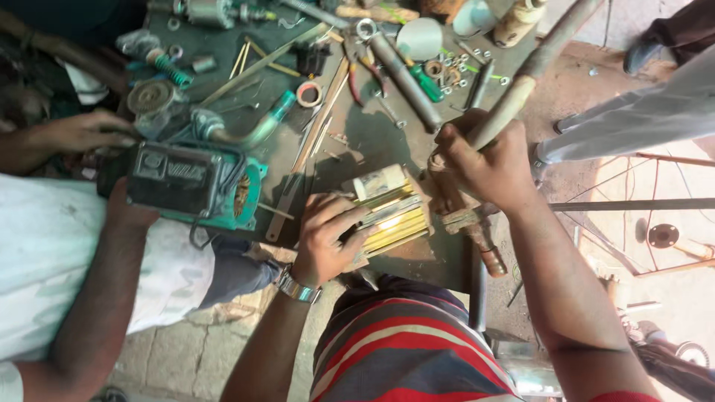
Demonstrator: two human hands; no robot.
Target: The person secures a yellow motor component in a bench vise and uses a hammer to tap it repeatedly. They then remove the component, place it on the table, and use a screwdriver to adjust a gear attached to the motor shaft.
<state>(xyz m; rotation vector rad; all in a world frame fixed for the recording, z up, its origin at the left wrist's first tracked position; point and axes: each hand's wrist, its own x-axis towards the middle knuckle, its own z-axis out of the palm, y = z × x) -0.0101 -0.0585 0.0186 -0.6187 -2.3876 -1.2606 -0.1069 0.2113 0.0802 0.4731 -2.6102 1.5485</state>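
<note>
Workbench (372, 141), seen from above. Our left hand (328, 234) lies curled over the near end of a brass-coloured layered block (391, 216), fingers pressing down on its top and gripping it; the block sits at the bench's near edge, directly under and just right of that hand. Our right hand (484, 160) is closed around a long metal pipe handle (521, 89), just beyond the block's far right corner, above a rusty vise (465, 216). To the left, another person's hands (82, 134) hold a green motor housing (194, 182), well apart from ours.
</note>
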